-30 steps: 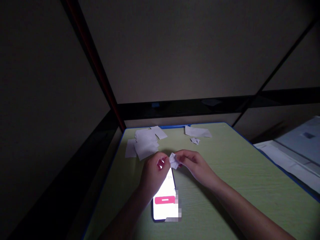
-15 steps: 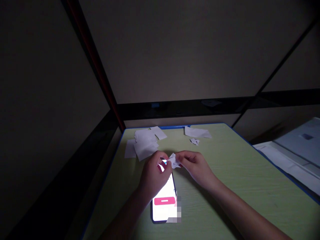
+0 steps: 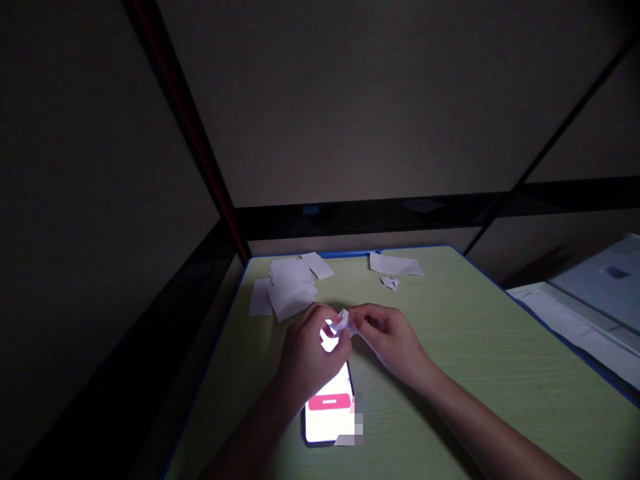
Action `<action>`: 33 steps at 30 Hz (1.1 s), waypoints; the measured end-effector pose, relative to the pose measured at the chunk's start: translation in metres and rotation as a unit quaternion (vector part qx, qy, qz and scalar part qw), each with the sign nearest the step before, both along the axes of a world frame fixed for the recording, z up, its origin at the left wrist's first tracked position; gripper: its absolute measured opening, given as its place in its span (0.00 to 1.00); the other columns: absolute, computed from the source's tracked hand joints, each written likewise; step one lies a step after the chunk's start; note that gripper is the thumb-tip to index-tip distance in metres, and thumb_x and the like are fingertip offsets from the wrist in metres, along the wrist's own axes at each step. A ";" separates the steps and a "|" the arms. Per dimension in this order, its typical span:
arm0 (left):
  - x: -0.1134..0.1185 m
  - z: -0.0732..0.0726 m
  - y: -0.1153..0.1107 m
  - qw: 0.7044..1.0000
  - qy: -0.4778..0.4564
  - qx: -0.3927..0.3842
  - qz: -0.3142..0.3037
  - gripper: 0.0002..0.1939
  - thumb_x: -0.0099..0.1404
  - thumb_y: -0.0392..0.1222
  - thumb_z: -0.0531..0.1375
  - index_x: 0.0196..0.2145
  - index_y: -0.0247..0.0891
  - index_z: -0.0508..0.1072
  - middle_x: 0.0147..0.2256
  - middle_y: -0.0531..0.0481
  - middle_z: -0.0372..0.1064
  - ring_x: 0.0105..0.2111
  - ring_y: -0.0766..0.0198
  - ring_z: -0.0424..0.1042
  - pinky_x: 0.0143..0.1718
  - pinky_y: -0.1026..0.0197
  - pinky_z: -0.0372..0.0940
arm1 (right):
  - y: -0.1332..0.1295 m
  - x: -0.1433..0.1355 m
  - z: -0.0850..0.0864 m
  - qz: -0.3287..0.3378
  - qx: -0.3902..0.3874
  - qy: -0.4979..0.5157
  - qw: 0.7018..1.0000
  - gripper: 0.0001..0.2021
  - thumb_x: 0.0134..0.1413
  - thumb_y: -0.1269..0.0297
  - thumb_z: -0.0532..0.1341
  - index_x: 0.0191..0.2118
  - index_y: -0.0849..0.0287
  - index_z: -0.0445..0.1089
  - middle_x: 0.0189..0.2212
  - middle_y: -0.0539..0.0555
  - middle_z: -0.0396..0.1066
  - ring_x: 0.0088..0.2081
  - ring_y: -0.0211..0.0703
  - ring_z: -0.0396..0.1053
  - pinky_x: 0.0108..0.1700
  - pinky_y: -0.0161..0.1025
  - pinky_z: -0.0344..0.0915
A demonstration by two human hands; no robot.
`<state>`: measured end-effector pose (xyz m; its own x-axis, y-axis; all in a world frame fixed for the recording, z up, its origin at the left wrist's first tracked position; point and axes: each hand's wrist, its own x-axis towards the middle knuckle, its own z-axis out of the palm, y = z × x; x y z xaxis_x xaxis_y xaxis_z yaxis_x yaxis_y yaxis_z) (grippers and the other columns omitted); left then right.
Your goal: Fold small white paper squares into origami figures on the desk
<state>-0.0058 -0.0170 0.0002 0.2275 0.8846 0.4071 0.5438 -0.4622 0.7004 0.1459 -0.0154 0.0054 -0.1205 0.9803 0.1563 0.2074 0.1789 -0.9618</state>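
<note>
A small folded piece of white paper (image 3: 343, 320) is pinched between both my hands, above the top end of a lit phone (image 3: 327, 427). My left hand (image 3: 311, 348) grips its left side with thumb and fingers, and covers part of the phone's screen. On the other side, my right hand (image 3: 387, 337) has the paper's right edge between thumb and forefinger. The fingers hide much of the folds. Beyond my right hand lies another small folded paper (image 3: 390, 284).
Several white paper sheets (image 3: 290, 293) overlap at the table's far left. A paper strip (image 3: 396, 265) lies near the back edge of the green table (image 3: 480, 347). A wall stands behind; a pale, box-like object (image 3: 600, 287) is at the right.
My fingers have closed in around the folded paper, which now shows less. The left thumb has shifted slightly right and down. The phone and other papers stay put.
</note>
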 end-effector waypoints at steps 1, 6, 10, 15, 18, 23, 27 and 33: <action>-0.001 0.002 0.000 1.000 0.005 0.015 0.006 0.05 0.55 0.32 0.55 0.30 0.39 0.64 0.30 0.51 0.64 0.27 0.66 0.64 0.26 0.65 0.59 | 0.000 0.000 0.000 -0.004 0.005 -0.006 1.000 0.09 0.50 0.67 0.56 0.31 0.64 0.73 0.26 0.53 0.72 0.30 0.41 0.67 0.32 0.37 0.63; -0.001 0.008 -0.001 0.998 0.006 0.053 -0.013 0.05 0.55 0.30 0.55 0.30 0.38 0.64 0.32 0.50 0.65 0.29 0.67 0.65 0.29 0.65 0.60 | 0.000 0.000 0.001 -0.008 0.004 -0.011 1.000 0.10 0.50 0.65 0.56 0.31 0.63 0.73 0.26 0.53 0.72 0.30 0.42 0.67 0.32 0.37 0.63; 0.001 0.007 0.000 0.999 -0.009 0.032 -0.008 0.05 0.56 0.30 0.53 0.30 0.38 0.65 0.32 0.50 0.65 0.29 0.67 0.65 0.26 0.67 0.60 | 0.001 0.001 0.001 0.016 -0.025 0.011 0.999 0.10 0.51 0.65 0.55 0.29 0.62 0.73 0.24 0.52 0.71 0.28 0.41 0.67 0.31 0.36 0.63; 0.001 0.004 0.002 1.000 -0.004 0.022 0.000 0.04 0.56 0.31 0.53 0.29 0.38 0.65 0.31 0.50 0.65 0.29 0.66 0.65 0.26 0.67 0.59 | 0.002 0.002 -0.001 0.036 -0.045 0.034 0.998 0.11 0.51 0.65 0.55 0.27 0.63 0.73 0.23 0.51 0.70 0.27 0.39 0.66 0.31 0.36 0.62; 0.001 0.003 0.002 0.999 0.016 0.033 0.007 0.03 0.56 0.32 0.54 0.28 0.38 0.65 0.30 0.50 0.65 0.29 0.66 0.64 0.29 0.66 0.59 | 0.002 0.002 -0.003 0.045 -0.046 0.042 0.997 0.11 0.51 0.65 0.56 0.30 0.63 0.74 0.24 0.51 0.71 0.27 0.40 0.66 0.31 0.36 0.62; 0.000 0.004 0.001 0.999 0.042 0.031 0.005 0.03 0.56 0.32 0.55 0.30 0.38 0.64 0.31 0.50 0.65 0.30 0.65 0.64 0.30 0.65 0.59 | 0.001 0.000 -0.005 0.041 -0.033 0.033 0.998 0.11 0.51 0.66 0.55 0.30 0.63 0.74 0.24 0.51 0.72 0.28 0.40 0.67 0.32 0.35 0.63; 0.001 0.003 0.001 0.998 0.046 0.029 0.010 0.03 0.57 0.33 0.54 0.28 0.38 0.65 0.30 0.49 0.65 0.30 0.65 0.65 0.29 0.65 0.59 | -0.001 -0.002 -0.004 0.032 -0.026 0.025 0.999 0.10 0.50 0.67 0.56 0.34 0.62 0.75 0.27 0.52 0.74 0.30 0.41 0.69 0.33 0.35 0.63; 0.001 0.002 0.002 0.999 0.033 0.016 0.022 0.03 0.58 0.33 0.54 0.28 0.38 0.65 0.30 0.50 0.65 0.29 0.66 0.65 0.28 0.66 0.59 | 0.000 -0.002 -0.003 0.029 -0.029 0.029 0.999 0.11 0.51 0.65 0.56 0.35 0.62 0.75 0.28 0.53 0.75 0.30 0.42 0.69 0.33 0.36 0.64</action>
